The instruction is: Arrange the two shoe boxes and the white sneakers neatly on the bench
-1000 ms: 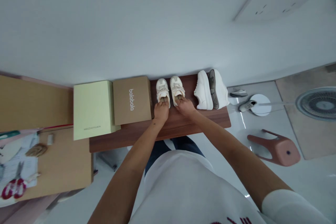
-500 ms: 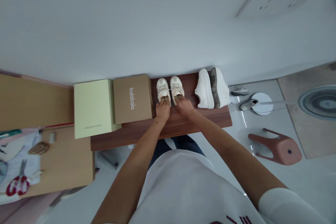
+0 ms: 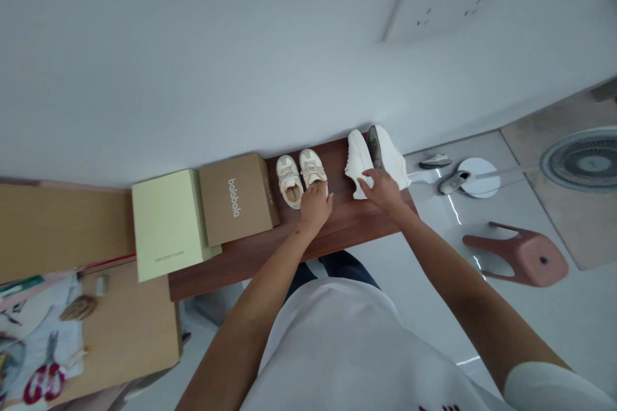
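Two small cream sneakers stand side by side on a brown wooden bench point(image 3: 347, 221), toes to the wall. My left hand point(image 3: 315, 209) has its fingers curled into the heel of the right small sneaker point(image 3: 312, 166). The left small sneaker point(image 3: 289, 174) is untouched, its opening showing. To the right, a pair of larger white sneakers leans together on its side. My right hand point(image 3: 383, 191) lies over the heel of the nearer white sneaker point(image 3: 358, 153), thumb and forefinger apart. Beside it is the other white sneaker point(image 3: 389, 153), partly covered by this hand.
A brown balabala box point(image 3: 241, 205) and a pale green box point(image 3: 166, 225) stand left on the bench. Further left, red-handled scissors point(image 3: 44, 380) lie on papers over cardboard. A pink stool point(image 3: 535, 260), a fan point(image 3: 590, 162) and a grey shoe point(image 3: 454, 182) are on the right.
My right hand has left the right small sneaker and moved right onto the white pair. My left hand has shifted from the left small sneaker to the right one. The view has tilted slightly.
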A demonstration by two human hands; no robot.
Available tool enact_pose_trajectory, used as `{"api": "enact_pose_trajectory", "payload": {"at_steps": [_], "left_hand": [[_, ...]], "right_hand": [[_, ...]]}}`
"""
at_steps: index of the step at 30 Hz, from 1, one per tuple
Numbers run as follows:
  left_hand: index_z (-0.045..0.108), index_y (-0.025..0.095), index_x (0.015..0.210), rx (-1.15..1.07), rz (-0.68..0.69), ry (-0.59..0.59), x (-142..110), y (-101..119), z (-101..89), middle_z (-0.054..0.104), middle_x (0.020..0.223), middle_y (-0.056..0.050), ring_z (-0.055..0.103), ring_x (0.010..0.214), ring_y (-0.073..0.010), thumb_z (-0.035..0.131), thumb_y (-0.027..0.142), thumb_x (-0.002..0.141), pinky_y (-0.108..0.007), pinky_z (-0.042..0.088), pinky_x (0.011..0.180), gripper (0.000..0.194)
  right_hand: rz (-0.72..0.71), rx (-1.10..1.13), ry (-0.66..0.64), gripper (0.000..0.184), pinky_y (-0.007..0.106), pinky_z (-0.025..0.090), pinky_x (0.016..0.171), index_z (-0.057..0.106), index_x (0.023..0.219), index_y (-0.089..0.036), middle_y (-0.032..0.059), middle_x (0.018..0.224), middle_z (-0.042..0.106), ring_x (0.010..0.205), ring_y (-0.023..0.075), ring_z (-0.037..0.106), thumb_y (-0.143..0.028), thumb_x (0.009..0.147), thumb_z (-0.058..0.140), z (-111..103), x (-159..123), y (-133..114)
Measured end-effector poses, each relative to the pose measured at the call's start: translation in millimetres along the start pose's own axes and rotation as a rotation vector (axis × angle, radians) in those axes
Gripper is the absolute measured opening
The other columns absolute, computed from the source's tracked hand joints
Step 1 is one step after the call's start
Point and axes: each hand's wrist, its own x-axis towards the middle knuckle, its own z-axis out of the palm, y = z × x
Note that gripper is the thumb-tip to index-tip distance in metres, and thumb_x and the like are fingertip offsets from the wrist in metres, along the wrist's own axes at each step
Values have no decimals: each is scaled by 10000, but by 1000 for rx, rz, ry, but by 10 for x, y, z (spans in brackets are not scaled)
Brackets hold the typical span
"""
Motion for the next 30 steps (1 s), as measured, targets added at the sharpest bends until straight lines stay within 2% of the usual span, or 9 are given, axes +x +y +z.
{"api": "enact_pose_trajectory", "payload": {"at_steps": [3,5,8,11,16,19,22,27,30], "left_hand": [[537,148,1330,-215,-3,-51,74,207,313,683,1169,-140,638,1116,-252,572,304,965,-374,470,970,398],[541,136,1329,-295,-11,-109,113,313,540,674,1189,-151,630,1142,-263,626,326,938,-379,471,981,443],[556,145,1320,-338,-7,-170,167,435,840,644,1260,-168,597,1212,-293,717,334,874,-401,451,1018,510],[570,158,1284,-368,-59,-188,240,532,1051,650,1246,-156,596,1209,-293,765,332,833,-389,456,1001,521],[633,153,1093,-337,-141,-217,407,613,1135,694,1128,-147,635,1109,-280,745,392,850,-367,477,920,359],[656,166,1036,-294,-97,-252,464,602,1035,716,1070,-131,655,1034,-264,689,429,892,-354,486,868,302],[655,171,1073,-212,-59,-227,473,601,875,725,1022,-118,661,1003,-263,646,438,919,-363,486,870,308],[658,178,1069,-63,216,-199,471,750,594,737,984,-111,654,1052,-258,607,313,945,-413,384,1063,191],[648,164,1090,28,307,-217,451,885,478,738,994,-127,655,1046,-262,559,279,966,-420,359,1075,191]], "right_hand": [[166,12,68,385,457,470,983,641,1221,-155,171,1185,695,1134,340,608,-405,948,534,-142,-19,595],[289,12,53,457,464,462,1014,618,1266,-125,187,1237,672,1173,345,598,-389,894,614,-200,-12,984],[402,39,-135,664,447,474,1020,606,1299,-121,185,1286,651,1200,345,596,-393,724,797,-218,3,1453],[374,105,-334,677,401,506,950,650,1230,-161,123,1192,703,1101,313,641,-387,627,858,-172,-6,1678],[343,117,-375,509,310,499,755,686,1072,-154,44,905,735,847,245,656,-425,662,822,-105,-33,1603],[300,84,-352,466,288,468,719,689,1052,-153,24,866,726,827,236,644,-424,691,801,-125,-25,1480],[222,38,-335,408,281,451,712,690,1036,-162,30,888,724,831,235,638,-427,738,776,-186,-27,1367],[95,-165,-305,306,295,424,711,686,1054,-169,110,940,709,863,255,637,-433,907,635,-295,-130,1159],[42,-277,-328,291,308,408,719,676,1070,-178,135,988,703,891,265,629,-425,961,567,-326,-210,1029]]}}
